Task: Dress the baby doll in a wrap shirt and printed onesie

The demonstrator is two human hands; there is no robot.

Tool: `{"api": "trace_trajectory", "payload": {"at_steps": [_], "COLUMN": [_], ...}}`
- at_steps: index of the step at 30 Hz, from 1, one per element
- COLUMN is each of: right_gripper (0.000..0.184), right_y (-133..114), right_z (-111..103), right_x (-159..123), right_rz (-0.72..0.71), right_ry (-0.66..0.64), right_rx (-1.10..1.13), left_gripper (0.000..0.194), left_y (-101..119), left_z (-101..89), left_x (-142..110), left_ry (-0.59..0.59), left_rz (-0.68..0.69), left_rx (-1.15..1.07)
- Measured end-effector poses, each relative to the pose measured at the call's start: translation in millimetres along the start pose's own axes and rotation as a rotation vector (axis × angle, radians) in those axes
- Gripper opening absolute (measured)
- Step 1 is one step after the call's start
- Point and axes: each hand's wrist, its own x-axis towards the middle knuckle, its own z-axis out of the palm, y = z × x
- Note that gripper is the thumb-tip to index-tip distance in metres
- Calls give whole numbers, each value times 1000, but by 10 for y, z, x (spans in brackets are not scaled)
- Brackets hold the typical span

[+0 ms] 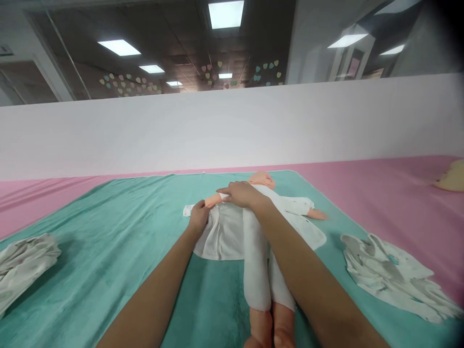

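A baby doll in white clothes lies on its back, feet towards me. Under it is spread an open white baby top, one of its sleeves around the doll's arm on the right. My left hand is closed around the hand end of the doll's other arm, with a white cuff sticking out beyond it. Across the doll's body reaches my right hand, fingers over the upper part of that same arm by a white sleeve edge. Its thumb and grip are partly hidden.
A teal sheet lies over a pink surface. Crumpled pale cloth is at the left edge, and a patterned white garment lies on the right. Behind stands a low white wall with glass above. A yellowish object is at far right.
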Motion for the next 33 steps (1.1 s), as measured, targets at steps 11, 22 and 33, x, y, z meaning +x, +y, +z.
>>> {"api": "trace_trajectory", "payload": {"at_steps": [11, 22, 33], "right_gripper": [23, 32, 47], "right_y": [-76, 311, 789], "right_z": [320, 408, 583], "right_x": [132, -422, -1414], "right_rz": [143, 177, 846], "right_ry": [-34, 438, 336], "right_rx": [-183, 67, 860], "left_gripper": [28, 21, 19], "left_y": [104, 87, 119], "left_z": [92, 205, 190], "left_x": [-133, -173, -207], "left_ry": [-76, -18, -4], "left_rz": [196, 268, 225], "left_rx": [14, 267, 282]}}
